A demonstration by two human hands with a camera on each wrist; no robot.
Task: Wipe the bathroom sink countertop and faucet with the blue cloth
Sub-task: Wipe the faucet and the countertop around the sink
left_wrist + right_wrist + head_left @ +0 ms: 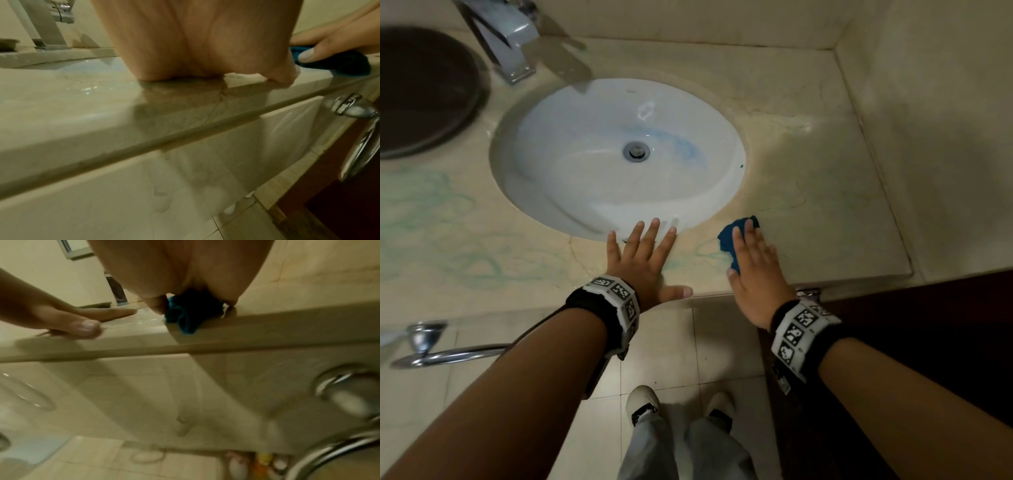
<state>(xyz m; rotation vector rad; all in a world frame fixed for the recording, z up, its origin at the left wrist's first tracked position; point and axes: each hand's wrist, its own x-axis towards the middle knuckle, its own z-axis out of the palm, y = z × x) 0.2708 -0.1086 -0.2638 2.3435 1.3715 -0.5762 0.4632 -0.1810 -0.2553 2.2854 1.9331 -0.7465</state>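
One countertop is seen, with one white basin sunk into it and one faucet standing behind the basin to its left. One blue cloth is pressed flat on the counter just right of the basin's front rim, under the extended fingers of the right hand. The left hand is spread flat at the front rim, holding nothing. The faucet lies far across the basin from the cloth; the left hand is judged nearer it.
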